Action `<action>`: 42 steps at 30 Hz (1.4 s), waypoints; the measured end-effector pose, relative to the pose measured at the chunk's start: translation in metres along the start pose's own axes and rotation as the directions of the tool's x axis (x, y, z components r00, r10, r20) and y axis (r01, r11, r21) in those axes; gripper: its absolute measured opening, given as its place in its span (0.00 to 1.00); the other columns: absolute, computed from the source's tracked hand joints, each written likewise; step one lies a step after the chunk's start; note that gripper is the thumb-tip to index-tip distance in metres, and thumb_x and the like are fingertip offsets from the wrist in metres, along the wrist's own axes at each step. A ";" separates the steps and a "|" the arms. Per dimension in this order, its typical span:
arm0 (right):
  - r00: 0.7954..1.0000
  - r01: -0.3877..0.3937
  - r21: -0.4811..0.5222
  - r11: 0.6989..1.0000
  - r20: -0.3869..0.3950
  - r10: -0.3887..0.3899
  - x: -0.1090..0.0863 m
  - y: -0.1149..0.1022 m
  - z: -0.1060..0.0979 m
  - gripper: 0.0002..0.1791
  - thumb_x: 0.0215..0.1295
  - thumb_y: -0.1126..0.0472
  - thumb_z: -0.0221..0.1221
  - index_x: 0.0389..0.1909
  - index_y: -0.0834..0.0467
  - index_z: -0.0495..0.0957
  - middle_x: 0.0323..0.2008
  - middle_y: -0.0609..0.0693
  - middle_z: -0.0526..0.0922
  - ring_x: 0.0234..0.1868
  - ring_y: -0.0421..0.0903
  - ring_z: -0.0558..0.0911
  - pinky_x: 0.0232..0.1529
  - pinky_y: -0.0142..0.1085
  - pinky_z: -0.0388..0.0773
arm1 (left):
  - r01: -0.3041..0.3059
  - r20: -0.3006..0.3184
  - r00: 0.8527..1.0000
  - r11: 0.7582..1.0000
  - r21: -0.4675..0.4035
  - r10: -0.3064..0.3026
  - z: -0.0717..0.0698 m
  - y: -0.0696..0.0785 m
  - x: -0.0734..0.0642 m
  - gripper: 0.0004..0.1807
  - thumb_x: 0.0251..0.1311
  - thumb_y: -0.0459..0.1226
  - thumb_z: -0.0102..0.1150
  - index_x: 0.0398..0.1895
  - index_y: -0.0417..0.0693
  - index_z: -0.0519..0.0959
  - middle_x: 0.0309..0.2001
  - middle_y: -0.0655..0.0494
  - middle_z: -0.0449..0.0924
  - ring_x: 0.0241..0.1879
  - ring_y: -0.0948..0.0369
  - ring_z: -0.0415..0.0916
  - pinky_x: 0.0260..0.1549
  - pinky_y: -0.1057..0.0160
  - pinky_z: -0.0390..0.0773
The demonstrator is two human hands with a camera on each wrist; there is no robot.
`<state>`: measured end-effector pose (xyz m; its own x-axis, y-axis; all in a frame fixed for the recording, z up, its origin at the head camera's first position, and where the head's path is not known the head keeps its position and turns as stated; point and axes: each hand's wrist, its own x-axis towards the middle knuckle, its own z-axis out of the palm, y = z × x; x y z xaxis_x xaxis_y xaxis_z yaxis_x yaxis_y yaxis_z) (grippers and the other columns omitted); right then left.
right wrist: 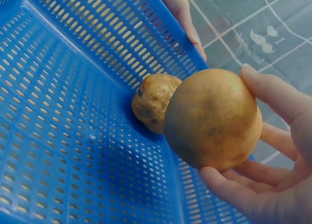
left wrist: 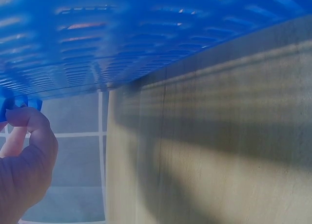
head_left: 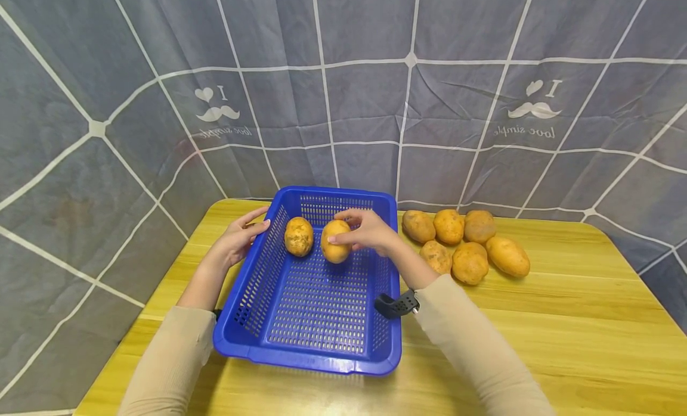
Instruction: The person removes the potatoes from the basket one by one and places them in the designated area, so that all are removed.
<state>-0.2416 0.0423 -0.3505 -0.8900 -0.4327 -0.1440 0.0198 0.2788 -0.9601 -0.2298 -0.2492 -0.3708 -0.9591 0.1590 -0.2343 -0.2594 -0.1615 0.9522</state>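
Observation:
A blue plastic basket with slotted walls stands on the table. My right hand grips a potato over the far part of the basket, thumb on its near side. In the right wrist view, fingers and thumb curl around that potato. Another potato lies inside, by the basket's left wall. At the left rim, my left hand holds the basket; the left wrist view shows thumb and fingers pinching its edge.
Several potatoes lie grouped on the wooden table to the right of the basket. A grey curtain with white lines hangs behind and to the left. A black strap circles the right wrist.

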 end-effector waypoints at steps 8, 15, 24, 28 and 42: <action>1.000 0.026 0.046 0.999 0.016 -0.027 -0.010 -0.007 -0.007 0.33 0.50 0.66 0.68 0.60 0.62 0.70 0.51 0.62 0.72 0.41 0.50 0.79 0.36 0.43 0.81 | -0.008 0.004 1.000 1.000 -0.030 0.008 0.001 0.000 0.001 0.32 0.66 0.31 0.50 0.71 0.43 0.52 0.31 0.58 0.79 0.29 0.64 0.79 0.29 0.68 0.80; 1.000 0.016 0.066 0.998 0.022 -0.017 -0.019 -0.010 -0.014 0.33 0.50 0.65 0.68 0.60 0.60 0.70 0.53 0.60 0.72 0.45 0.52 0.79 0.41 0.47 0.80 | -0.005 0.010 1.000 1.000 -0.022 0.005 0.001 0.002 -0.001 0.34 0.66 0.31 0.50 0.72 0.43 0.50 0.32 0.58 0.78 0.31 0.64 0.79 0.30 0.67 0.80; 0.999 0.021 0.097 0.995 0.035 -0.024 -0.032 -0.007 -0.023 0.33 0.51 0.66 0.67 0.61 0.60 0.69 0.56 0.60 0.71 0.49 0.54 0.77 0.41 0.44 0.80 | -0.002 0.012 1.000 1.000 -0.007 0.002 0.000 0.001 -0.003 0.35 0.66 0.31 0.50 0.73 0.42 0.48 0.33 0.58 0.78 0.31 0.64 0.79 0.31 0.67 0.80; 0.999 0.025 0.103 0.994 0.035 -0.028 -0.038 -0.004 -0.026 0.33 0.52 0.65 0.66 0.61 0.61 0.68 0.57 0.60 0.71 0.50 0.54 0.77 0.42 0.44 0.80 | 0.009 0.009 1.000 1.000 -0.014 -0.009 0.001 0.003 -0.005 0.35 0.66 0.31 0.50 0.73 0.43 0.48 0.33 0.58 0.78 0.31 0.64 0.79 0.31 0.67 0.80; 0.997 0.061 0.140 0.988 0.043 -0.068 -0.057 -0.002 -0.039 0.33 0.53 0.65 0.66 0.61 0.62 0.67 0.58 0.61 0.70 0.48 0.52 0.78 0.40 0.43 0.81 | -0.054 0.076 0.996 0.998 -0.019 0.056 -0.004 -0.001 -0.004 0.36 0.60 0.36 0.60 0.70 0.46 0.57 0.36 0.58 0.79 0.34 0.63 0.80 0.34 0.65 0.81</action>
<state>-0.2090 0.1002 -0.3314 -0.8688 -0.4872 -0.0890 0.0293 0.1290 -0.9912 -0.2266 -0.2539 -0.3720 -0.9606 0.2236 -0.1653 -0.2090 -0.1884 0.9596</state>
